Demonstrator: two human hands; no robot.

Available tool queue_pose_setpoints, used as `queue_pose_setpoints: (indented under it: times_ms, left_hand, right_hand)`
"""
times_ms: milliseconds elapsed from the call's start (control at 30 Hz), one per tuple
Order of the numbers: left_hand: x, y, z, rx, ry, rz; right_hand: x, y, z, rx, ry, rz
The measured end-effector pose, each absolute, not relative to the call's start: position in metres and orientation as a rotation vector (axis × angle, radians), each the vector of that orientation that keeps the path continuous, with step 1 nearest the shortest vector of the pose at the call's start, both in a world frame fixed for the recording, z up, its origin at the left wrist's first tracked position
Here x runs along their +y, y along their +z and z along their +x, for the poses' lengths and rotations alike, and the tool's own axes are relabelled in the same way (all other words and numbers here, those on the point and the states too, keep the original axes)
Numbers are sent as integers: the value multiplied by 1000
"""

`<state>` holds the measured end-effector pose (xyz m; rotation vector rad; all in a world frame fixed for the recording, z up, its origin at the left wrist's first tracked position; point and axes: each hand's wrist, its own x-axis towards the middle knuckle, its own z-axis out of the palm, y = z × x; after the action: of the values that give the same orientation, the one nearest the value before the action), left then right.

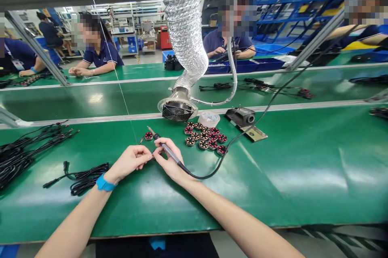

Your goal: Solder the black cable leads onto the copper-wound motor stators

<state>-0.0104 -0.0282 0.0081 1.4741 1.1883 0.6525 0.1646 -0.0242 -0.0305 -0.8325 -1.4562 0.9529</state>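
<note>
My right hand (169, 159) is closed around a soldering iron (170, 152), its tip pointing up and away to the left. Thumb and fingertips of my left hand (131, 162) are pinched together, almost touching my right thumb. Something tiny sits between the two hands, too small to make out. Just beyond them lies a single round motor coil (148, 136) with red and black segments and a short wire. More such coils, several of them, form a cluster (204, 135) to the right of the iron. My left wrist wears a blue band (105, 183).
A fume duct (184, 24) with a fan (178, 110) hangs over the green bench (287, 185). A tape roll (209, 118) and an iron holder (245, 118) stand behind the coils. Black cables (87, 177) lie left. The iron's cord (260, 116) crosses right. Co-workers (97, 48) sit opposite.
</note>
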Motion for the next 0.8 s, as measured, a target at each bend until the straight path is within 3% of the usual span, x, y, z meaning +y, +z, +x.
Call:
queue_pose_setpoints:
  times_ms: [200, 800]
  left_hand:
    - [-28, 7, -4, 1227, 745, 1432]
    - [-20, -3, -8, 1431, 731, 1382]
  right_hand:
    - [-29, -27, 168, -1684, 727, -774]
    - [-26, -17, 187, -1366, 703, -967]
